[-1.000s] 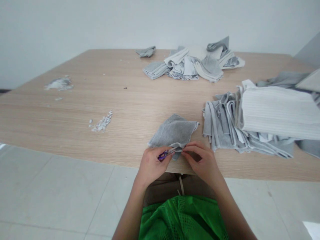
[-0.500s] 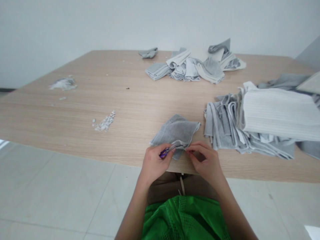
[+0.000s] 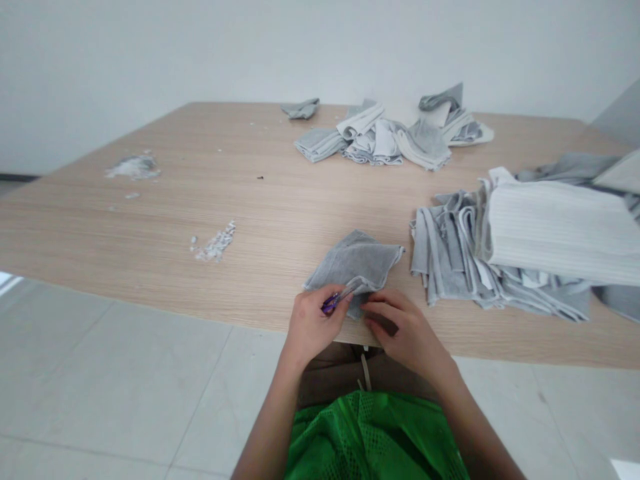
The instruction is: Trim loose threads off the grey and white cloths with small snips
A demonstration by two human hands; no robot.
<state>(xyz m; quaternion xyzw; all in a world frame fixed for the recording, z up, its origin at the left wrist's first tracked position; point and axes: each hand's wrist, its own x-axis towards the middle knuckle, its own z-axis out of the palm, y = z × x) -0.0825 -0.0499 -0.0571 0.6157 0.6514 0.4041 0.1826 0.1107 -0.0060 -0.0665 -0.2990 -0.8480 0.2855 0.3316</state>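
A small grey towel (image 3: 353, 264) lies folded near the front edge of the wooden table (image 3: 260, 220). My left hand (image 3: 312, 323) is closed round a small purple-handled tool (image 3: 331, 303), whose metal tip rests on the towel's near corner. My right hand (image 3: 403, 331) sits beside it, fingers curled and pinching the same near edge of the towel. Both hands meet at that corner, just above the table's edge.
A heap of grey and white towels (image 3: 525, 247) lies to the right, another pile (image 3: 395, 130) at the back, one loose cloth (image 3: 301, 108) far back. Scraps of lint (image 3: 214, 243) and a fluff patch (image 3: 133, 167) lie left. Tiled floor below.
My right hand has slid slightly down and left along the towel's near edge, closer to the left hand. The towel and tool stay in place.
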